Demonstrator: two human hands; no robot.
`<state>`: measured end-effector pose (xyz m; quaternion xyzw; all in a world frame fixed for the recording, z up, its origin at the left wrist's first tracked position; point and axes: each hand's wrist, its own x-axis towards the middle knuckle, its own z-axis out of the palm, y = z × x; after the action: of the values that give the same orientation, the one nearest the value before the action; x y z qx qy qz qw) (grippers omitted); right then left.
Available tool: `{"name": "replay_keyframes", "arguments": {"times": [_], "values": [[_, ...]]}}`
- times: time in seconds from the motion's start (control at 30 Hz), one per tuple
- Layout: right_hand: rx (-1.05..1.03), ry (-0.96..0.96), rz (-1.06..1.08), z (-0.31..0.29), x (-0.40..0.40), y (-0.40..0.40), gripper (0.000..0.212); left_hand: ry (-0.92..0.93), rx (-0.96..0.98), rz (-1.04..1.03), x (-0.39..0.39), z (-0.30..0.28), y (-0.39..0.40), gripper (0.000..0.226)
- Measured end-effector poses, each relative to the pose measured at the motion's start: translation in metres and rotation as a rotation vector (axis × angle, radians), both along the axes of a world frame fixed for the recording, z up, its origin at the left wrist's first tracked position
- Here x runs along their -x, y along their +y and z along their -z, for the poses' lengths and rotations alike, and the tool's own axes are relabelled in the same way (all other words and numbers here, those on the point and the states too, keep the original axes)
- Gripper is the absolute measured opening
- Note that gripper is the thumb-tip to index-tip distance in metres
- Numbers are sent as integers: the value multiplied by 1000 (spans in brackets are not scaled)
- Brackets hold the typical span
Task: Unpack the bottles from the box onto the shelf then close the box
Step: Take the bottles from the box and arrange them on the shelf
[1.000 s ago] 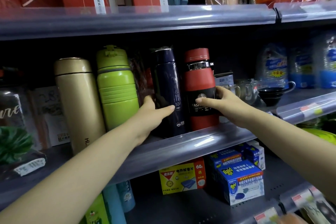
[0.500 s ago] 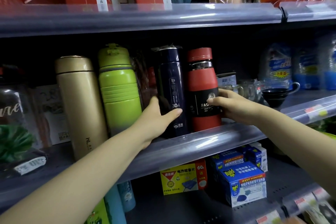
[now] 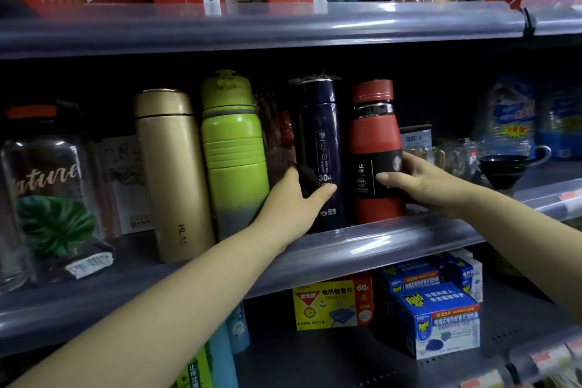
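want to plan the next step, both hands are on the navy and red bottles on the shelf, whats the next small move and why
Probably let go of both bottles and draw the hands back. The navy bottle and red bottle both stand upright on the shelf, in line with the gold and green ones. The left hand and right hand grip them low, and neither looks tilted. The box is out of view.

head view faces the middle shelf [image 3: 378, 242] closely, level
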<state>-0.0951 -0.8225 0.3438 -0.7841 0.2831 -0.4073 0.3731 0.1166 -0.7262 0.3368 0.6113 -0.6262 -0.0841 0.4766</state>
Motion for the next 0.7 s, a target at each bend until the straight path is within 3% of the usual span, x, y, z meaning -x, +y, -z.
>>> {"name": "replay_keyframes", "arguments": {"times": [0.07, 0.13, 0.23, 0.3, 0.4, 0.53, 0.7], "values": [[8, 26, 17, 1, 0, 2, 43, -51, 16, -20, 0, 0, 5, 72], [63, 19, 77, 2, 0, 5, 68, -50, 56, 30, 1, 0, 19, 83], [301, -237, 282, 3, -4, 19, 90, 26, 203, 118, -5, 1, 59, 71], [510, -417, 412, 1, -11, 41, 78, -40, 389, 73, -18, 0, 87, 51], [673, -574, 313, -5, -34, 81, 46, -52, 624, -85, -55, 3, 104, 37], [532, -312, 55, 1, -92, 113, 52, -8, 706, -285, -94, 8, 107, 48], [428, -95, 92, 10, -155, 120, 82, 29, 557, -407, -118, 7, 101, 76]]}}
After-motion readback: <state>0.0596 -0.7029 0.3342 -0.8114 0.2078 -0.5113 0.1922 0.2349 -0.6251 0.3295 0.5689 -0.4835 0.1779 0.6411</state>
